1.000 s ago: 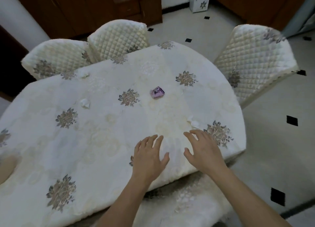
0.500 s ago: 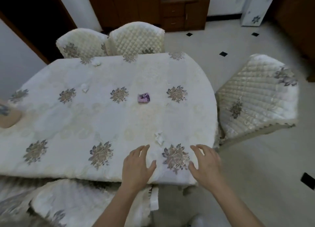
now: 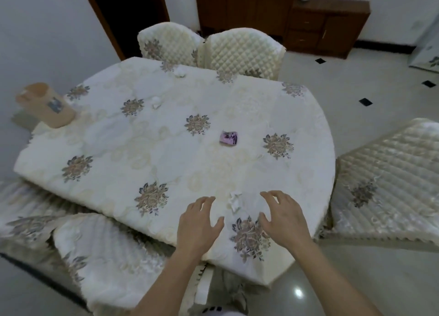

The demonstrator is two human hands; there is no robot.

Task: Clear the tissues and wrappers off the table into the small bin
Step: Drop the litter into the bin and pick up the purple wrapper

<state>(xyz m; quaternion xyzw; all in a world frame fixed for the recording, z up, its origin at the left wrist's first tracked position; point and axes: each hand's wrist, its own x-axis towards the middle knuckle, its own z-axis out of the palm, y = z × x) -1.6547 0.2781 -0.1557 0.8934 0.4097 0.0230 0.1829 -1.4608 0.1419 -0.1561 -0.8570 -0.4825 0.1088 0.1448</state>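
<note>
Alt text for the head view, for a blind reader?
A left hand and right hand, both open, hover over the near edge of a cloth-covered table, a crumpled tissue between them. Farther off: a purple wrapper and, at the table's left end, a small tan bin.

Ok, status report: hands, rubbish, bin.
Left hand and right hand open, empty, flanking nearest tissue. Purple wrapper mid-table. Bin at table's far left end. Nothing blocking.

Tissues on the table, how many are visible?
3: near tissue between left hand and right hand; middle tissue toward the bin; far tissue at the edge by the chairs. Others may blend into the cloth.
</note>
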